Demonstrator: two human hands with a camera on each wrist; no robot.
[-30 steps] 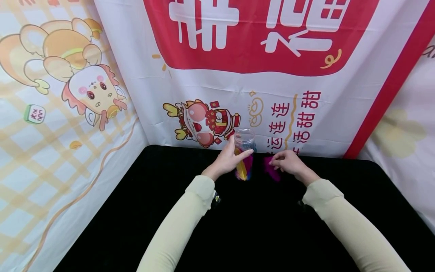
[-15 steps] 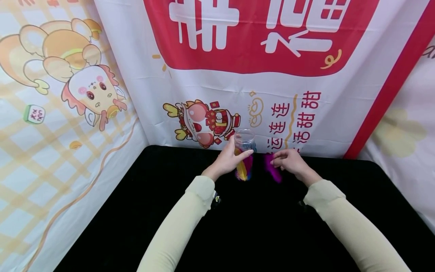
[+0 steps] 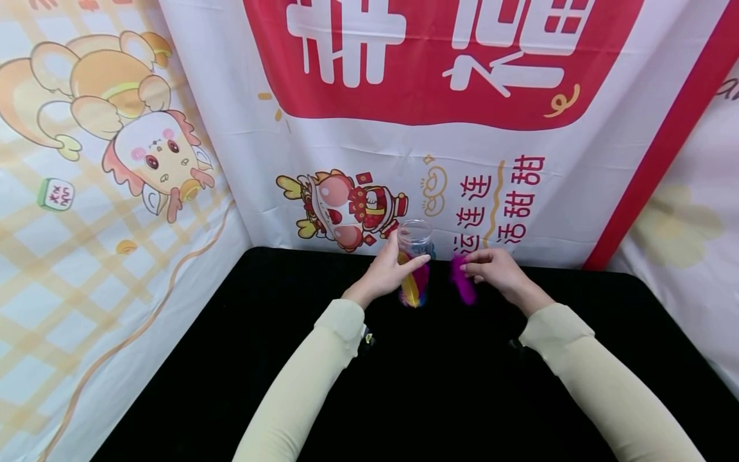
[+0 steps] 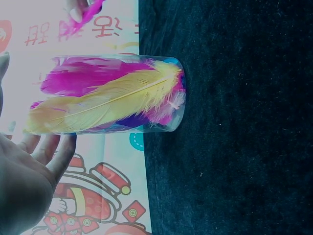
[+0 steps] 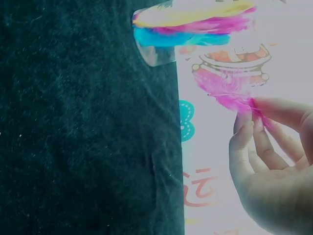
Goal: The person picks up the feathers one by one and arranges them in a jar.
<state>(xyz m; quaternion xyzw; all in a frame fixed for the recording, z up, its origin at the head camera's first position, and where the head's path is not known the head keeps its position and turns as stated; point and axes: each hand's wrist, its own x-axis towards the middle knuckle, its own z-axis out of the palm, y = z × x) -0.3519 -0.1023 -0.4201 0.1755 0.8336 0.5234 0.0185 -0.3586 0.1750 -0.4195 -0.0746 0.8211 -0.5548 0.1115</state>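
Note:
My left hand grips a clear jar near its upper part, thumb across the front. Inside the jar lie a yellow feather, magenta feathers and, in the right wrist view, a blue feather. The jar stands upright at the table's far edge. To its right, my right hand pinches a magenta feather between thumb and fingertips. The feather hangs downward, apart from the jar. In the right wrist view its fluffy end points toward the jar.
A black cloth covers the table. Right behind the jar rises a white printed backdrop with a red panel and cartoon figures. A patterned side cloth borders the table on the left.
My right hand has shifted slightly right and turned, and more of the magenta feather shows beside its fingertips. My left hand and the jar have stayed in place.

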